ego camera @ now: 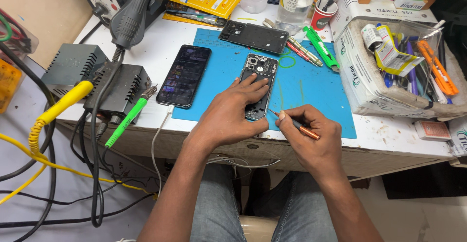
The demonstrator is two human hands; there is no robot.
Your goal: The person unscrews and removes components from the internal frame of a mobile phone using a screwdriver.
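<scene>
Left hand [228, 113] is pressing flat, fingers spread, on the opened phone [260, 84] lying mid-mat [311, 96]; right hand [309, 135], at 4 o'clock of it, is pinching a screwdriver [296, 125] in a closed grip. Risk: tip slipping, gouging the board, losing screws.

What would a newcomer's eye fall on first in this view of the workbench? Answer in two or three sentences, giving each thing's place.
At the centre, the left hand presses down on an opened phone lying on the blue mat, while the right hand holds a copper-coloured screwdriver at the phone's lower edge. Left of it lies a second phone with its screen lit. A bright yellow cable snakes down the left side.
</scene>
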